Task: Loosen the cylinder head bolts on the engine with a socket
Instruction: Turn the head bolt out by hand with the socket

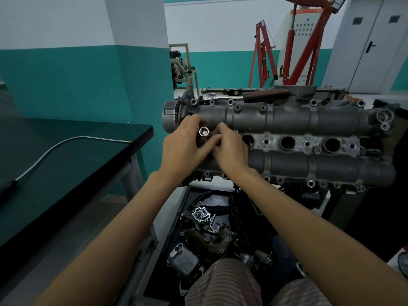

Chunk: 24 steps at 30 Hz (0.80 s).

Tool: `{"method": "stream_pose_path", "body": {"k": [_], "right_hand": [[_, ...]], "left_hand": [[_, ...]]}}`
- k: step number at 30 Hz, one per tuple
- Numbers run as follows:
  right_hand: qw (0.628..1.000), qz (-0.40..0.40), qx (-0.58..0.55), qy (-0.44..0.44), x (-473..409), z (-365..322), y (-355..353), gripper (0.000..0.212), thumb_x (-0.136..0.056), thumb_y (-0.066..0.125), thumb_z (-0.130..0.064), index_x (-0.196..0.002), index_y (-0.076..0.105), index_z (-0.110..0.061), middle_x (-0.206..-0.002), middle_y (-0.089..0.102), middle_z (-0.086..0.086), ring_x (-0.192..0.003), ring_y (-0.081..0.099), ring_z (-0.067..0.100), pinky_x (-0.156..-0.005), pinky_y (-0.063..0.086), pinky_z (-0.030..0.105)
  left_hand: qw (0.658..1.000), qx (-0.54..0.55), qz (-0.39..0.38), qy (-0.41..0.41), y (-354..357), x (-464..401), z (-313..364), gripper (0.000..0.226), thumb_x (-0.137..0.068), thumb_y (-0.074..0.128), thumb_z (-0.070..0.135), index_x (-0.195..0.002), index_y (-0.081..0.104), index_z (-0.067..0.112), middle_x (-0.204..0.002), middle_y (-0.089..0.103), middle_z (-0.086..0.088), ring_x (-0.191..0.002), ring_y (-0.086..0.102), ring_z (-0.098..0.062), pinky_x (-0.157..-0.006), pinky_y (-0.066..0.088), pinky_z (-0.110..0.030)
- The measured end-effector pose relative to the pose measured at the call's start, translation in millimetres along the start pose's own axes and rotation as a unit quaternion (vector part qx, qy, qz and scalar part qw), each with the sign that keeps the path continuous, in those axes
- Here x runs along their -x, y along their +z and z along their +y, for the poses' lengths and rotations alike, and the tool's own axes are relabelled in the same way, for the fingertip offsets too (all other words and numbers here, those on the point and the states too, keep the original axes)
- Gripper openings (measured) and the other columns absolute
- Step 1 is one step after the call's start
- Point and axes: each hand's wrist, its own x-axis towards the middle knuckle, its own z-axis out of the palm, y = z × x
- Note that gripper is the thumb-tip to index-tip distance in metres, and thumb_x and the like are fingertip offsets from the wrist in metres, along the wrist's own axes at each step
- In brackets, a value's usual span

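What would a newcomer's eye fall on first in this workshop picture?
Both hands, left hand and right hand, meet at the grey engine's left end, holding a shiny socket. A ratchet lies along the engine's far edge, and red hoists stand behind.

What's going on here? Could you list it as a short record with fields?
Setting: workshop, engine on a stand
Left hand: holds a shiny socket, open end toward the camera
Right hand: fingers meet the left hand at the socket
Ratchet wrench: lying on the engine's far edge, untouched
Below: tray of removed engine parts
Left: dark table
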Motion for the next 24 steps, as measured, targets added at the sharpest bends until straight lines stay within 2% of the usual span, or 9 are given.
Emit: {"method": "stream_pose_path", "body": {"k": [2, 5, 7, 9, 14, 17, 19, 21, 24], "right_hand": [[1.0, -0.008, -0.009, -0.017, 0, 0, -1, 0.008, -0.082, 0.059, -0.019, -0.087, 0.053, -0.018, -0.077, 0.051, -0.009, -0.072, 0.051, 0.013, -0.058, 0.029, 0.026], [0.999, -0.013, 0.017, -0.038, -1, 0, 0, 0.021, -0.083, 0.059, -0.025, -0.102, 0.056, -0.015, -0.092, 0.055, -0.005, -0.083, 0.055, 0.015, -0.06, 0.031, 0.025], [1.0, -0.006, 0.016, -0.013, -2, 0, 1, 0.03, -0.081, 0.063, -0.029, -0.105, 0.052, -0.015, -0.099, 0.056, -0.002, -0.083, 0.055, 0.014, -0.061, 0.034, 0.025], [1.0, 0.009, 0.013, 0.008, -1, 0, 2, 0.023, -0.079, 0.065, -0.028, -0.094, 0.052, -0.016, -0.091, 0.056, -0.005, -0.077, 0.052, 0.013, -0.054, 0.03, 0.024], [0.999, -0.003, 0.004, -0.037, 1, 2, -1, 0.009, -0.083, 0.057, -0.019, -0.092, 0.058, -0.017, -0.085, 0.054, -0.007, -0.079, 0.054, 0.014, -0.053, 0.027, 0.023], [0.998, -0.017, 0.022, -0.052, 0, 2, 0, 0.025, -0.085, 0.058, -0.027, -0.107, 0.057, -0.016, -0.095, 0.053, -0.004, -0.086, 0.057, 0.017, -0.06, 0.035, 0.026], [1.0, -0.017, 0.015, -0.019, -1, 1, 1, 0.035, -0.081, 0.064, -0.03, -0.109, 0.051, -0.015, -0.105, 0.056, -0.001, -0.089, 0.057, 0.016, -0.063, 0.038, 0.027], [1.0, -0.005, 0.009, -0.002, 0, 1, 1, 0.024, -0.08, 0.065, -0.027, -0.095, 0.05, -0.016, -0.094, 0.058, -0.002, -0.081, 0.056, 0.017, -0.056, 0.035, 0.027], [1.0, 0.011, -0.015, -0.012, 2, 3, -1, 0.006, -0.083, 0.059, -0.019, -0.087, 0.055, -0.017, -0.075, 0.051, -0.01, -0.072, 0.052, 0.014, -0.05, 0.028, 0.022]], "left_hand": [[0.999, 0.032, -0.016, 0.03, -3, 2, -6, 0.031, -0.085, 0.064, 0.021, -0.116, 0.062, 0.016, -0.11, 0.062, 0.009, -0.081, 0.052, 0.006, -0.068, 0.043, -0.015], [0.996, 0.083, -0.017, 0.006, -4, 1, -11, 0.022, -0.083, 0.068, 0.014, -0.105, 0.07, 0.014, -0.076, 0.057, 0.023, -0.062, 0.048, 0.015, -0.058, 0.033, -0.005], [0.994, 0.099, 0.005, -0.035, -1, -1, -8, 0.014, -0.08, 0.073, 0.021, -0.086, 0.067, 0.01, -0.067, 0.056, 0.016, -0.056, 0.048, 0.006, -0.053, 0.034, -0.011], [0.996, 0.073, 0.024, -0.054, 2, -1, -4, 0.026, -0.079, 0.074, 0.03, -0.077, 0.057, 0.01, -0.067, 0.057, 0.005, -0.057, 0.047, -0.006, -0.053, 0.039, -0.023], [0.998, 0.059, -0.018, -0.003, -2, 3, -6, 0.029, -0.084, 0.066, 0.028, -0.112, 0.063, 0.019, -0.099, 0.068, 0.009, -0.068, 0.052, 0.001, -0.064, 0.041, -0.02], [0.994, 0.111, -0.004, -0.022, -3, 1, -6, 0.014, -0.083, 0.068, 0.022, -0.094, 0.067, 0.014, -0.081, 0.069, 0.005, -0.062, 0.056, -0.003, -0.059, 0.047, -0.033], [0.995, 0.087, 0.03, -0.049, 2, -2, -2, 0.025, -0.08, 0.072, 0.031, -0.078, 0.059, 0.01, -0.069, 0.062, 0.002, -0.06, 0.054, -0.014, -0.055, 0.045, -0.037], [0.996, 0.053, 0.044, -0.055, 5, -3, 2, 0.031, -0.08, 0.071, 0.039, -0.077, 0.054, 0.013, -0.069, 0.058, 0.004, -0.062, 0.052, -0.013, -0.054, 0.043, -0.033], [0.999, 0.032, 0.013, -0.007, 3, 2, -4, 0.026, -0.083, 0.067, 0.033, -0.104, 0.063, 0.019, -0.097, 0.067, 0.007, -0.076, 0.056, -0.004, -0.064, 0.042, -0.018]]}}
